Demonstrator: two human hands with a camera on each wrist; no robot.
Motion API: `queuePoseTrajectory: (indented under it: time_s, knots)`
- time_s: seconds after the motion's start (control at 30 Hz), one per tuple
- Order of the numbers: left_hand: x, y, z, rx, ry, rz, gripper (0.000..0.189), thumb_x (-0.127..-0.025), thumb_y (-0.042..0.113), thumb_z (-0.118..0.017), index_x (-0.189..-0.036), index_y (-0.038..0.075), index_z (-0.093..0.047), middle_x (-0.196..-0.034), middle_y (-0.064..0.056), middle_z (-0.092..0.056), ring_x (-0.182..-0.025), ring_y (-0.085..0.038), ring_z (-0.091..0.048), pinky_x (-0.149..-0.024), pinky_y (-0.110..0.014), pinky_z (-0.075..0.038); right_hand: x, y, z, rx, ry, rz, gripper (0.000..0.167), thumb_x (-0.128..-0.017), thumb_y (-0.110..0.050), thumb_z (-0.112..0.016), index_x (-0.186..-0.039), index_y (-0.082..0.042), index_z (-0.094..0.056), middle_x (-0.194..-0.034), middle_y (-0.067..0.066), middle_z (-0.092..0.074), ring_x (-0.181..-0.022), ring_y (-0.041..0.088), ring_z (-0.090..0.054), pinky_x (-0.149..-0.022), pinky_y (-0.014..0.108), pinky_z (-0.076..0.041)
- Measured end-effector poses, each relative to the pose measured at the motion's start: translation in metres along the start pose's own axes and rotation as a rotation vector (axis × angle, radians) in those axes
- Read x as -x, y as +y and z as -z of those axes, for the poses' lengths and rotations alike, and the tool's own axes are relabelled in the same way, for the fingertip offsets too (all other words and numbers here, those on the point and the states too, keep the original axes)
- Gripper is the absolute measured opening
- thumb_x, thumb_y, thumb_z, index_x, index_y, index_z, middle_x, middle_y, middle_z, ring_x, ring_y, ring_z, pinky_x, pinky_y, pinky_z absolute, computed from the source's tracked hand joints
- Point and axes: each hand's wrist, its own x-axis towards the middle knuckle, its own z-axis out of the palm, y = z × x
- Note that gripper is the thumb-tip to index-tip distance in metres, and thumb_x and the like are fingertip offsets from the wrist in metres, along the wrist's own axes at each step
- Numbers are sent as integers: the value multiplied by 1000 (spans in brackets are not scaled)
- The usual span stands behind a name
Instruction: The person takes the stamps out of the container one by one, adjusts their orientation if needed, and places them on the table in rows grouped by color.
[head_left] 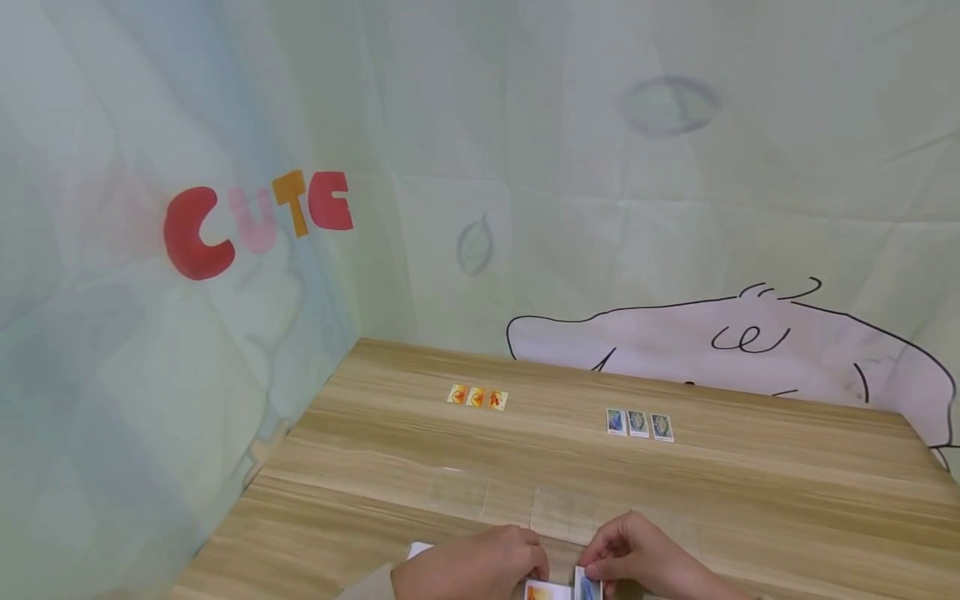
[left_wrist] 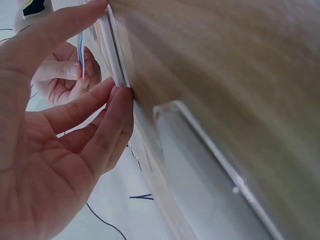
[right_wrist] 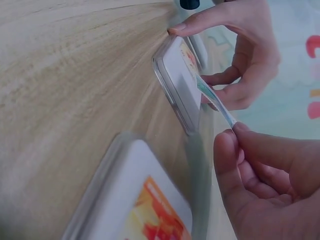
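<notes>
White stack with orange picture [right_wrist: 177,82] nearest, use as landmark; head view cuts it at the bottom edge. Left hand [head_left: 476,567] on it: thumb at one end, fingertips at the other, gripping, clear in both wrist views; head view hides that thumb. Right hand [head_left: 645,554], right of stack, pinches blue card [head_left: 588,583] thumb to finger; card tilted, tip overlaps stack in right wrist view, can't tell if touching. Card's lower part cut off in head view.

Left of stack: second white stack [left_wrist: 200,165], large in left wrist view, only a corner in head view. Right of stack: third white stack [right_wrist: 130,195], orange-red picture readable only in right wrist view, blurry.

Just beyond stack: two clear sheets [head_left: 564,514], faint, outlines hard to make out. Well beyond, head view only: three orange cards [head_left: 477,397] in a row to its left, three blue-green cards [head_left: 638,423] to its right, prints too small. Behind all: wall cloth [head_left: 600,233], CUTE letters [head_left: 198,233] far left of stack.
</notes>
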Motion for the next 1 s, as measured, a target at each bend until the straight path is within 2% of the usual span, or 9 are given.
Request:
queuePoseTrajectory:
  time_s: [0.37,0.5,0.73,0.87,1.0]
  knots:
    - [1,1,1,-2,-12,14,26,-90,36,-74,-107,16,-72,-99,16,-64,-93,5,-54,-83,-8,-42,2,-6,2,12,26,-8,18,-90,-1,-70,-95,16,-67,-83,15,-71,-62,6,-62,-58,15,-50]
    - [1,1,2,-16,-4,0,27,-90,38,-73,-107,16,-72,-99,16,-64,-93,5,-54,-84,-8,-42,2,-7,2,32,46,6,17,-89,0,-71,-94,15,-68,-81,12,-71,-62,7,-62,-58,16,-50]
    - [2,1,2,-23,-5,-7,28,-90,37,-73,-108,16,-72,-100,15,-65,-94,6,-54,-84,-8,-41,3,-11,4,52,84,-40,14,-89,-1,-71,-94,13,-69,-82,15,-70,-62,9,-61,-58,18,-52]
    - [1,1,1,-40,12,-26,24,-90,34,-73,-106,15,-72,-98,15,-65,-92,7,-54,-83,-6,-41,3,-12,6,45,96,-40,14,-90,2,-69,-95,15,-68,-83,16,-70,-63,9,-62,-60,20,-53]
    - [1,0,1,-46,18,-32,24,-90,33,-73,-105,14,-72,-98,14,-65,-90,7,-54,-82,-6,-41,4,-12,10,42,79,14,15,-90,5,-67,-95,19,-65,-84,18,-70,-65,8,-62,-60,20,-54]
